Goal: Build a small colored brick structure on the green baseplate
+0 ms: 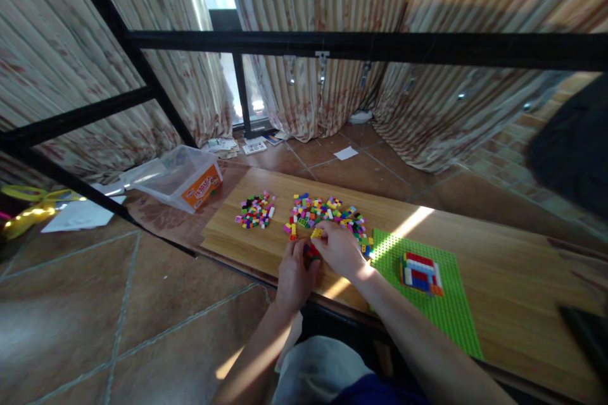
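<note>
Both my hands are close together at the table's near edge, in front of a large pile of toy bricks. My right hand pinches a yellow brick between thumb and fingers. Just below it, my left hand is closed around red bricks, mostly hidden by the fingers. A yellow brick and an orange-red one lie just beyond my left fingertips. To the right, a green baseplate carries a small layered build of red, white, blue and orange bricks.
A smaller brick pile lies left on the wooden board. Beyond it stands a clear plastic bin with an orange label. A black metal frame crosses in front of curtains. A dark object sits at the right edge.
</note>
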Motion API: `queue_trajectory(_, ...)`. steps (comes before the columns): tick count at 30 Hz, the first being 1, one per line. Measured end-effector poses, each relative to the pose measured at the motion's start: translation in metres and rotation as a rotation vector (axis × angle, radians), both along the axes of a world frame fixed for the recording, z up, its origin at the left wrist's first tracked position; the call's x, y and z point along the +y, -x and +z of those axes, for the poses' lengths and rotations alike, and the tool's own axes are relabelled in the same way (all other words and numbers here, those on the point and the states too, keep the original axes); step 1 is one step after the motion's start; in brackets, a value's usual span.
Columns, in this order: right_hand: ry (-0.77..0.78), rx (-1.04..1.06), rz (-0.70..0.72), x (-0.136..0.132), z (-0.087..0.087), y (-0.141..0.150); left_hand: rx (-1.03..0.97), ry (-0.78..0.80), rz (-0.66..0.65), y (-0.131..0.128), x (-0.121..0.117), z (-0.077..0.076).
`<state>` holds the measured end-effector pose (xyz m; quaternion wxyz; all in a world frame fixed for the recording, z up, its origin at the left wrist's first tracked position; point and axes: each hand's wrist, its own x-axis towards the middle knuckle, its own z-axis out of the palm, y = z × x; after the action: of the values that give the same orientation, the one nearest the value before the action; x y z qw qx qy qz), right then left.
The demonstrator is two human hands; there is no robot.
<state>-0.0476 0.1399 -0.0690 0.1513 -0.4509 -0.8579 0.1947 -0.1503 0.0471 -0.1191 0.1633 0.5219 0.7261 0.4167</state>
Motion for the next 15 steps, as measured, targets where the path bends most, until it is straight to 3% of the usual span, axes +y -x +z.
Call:
queue_trajectory(3, 0.163, 0.221, -0.067, -0.008, 0.002, -0.031, -0.126, -0.047, -0.009, -0.008, 0.014, 0.0)
queue_trajectory(6, 0.176, 0.361, -0.085, -0.024, 0.008, -0.06, -0.424, -0.105, -0.003, -0.021, 0.021, 0.009)
queue_trajectory(11, 0.145, 0.254, -0.08, -0.05, 0.016, -0.079, -1.155, 0.015, -0.05, -0.055, 0.01, 0.033)
queue_trajectory(15, 0.115, 0.176, -0.086, -0.057, 0.012, -0.077, -1.383, 0.083, -0.149, -0.071, -0.002, 0.038)
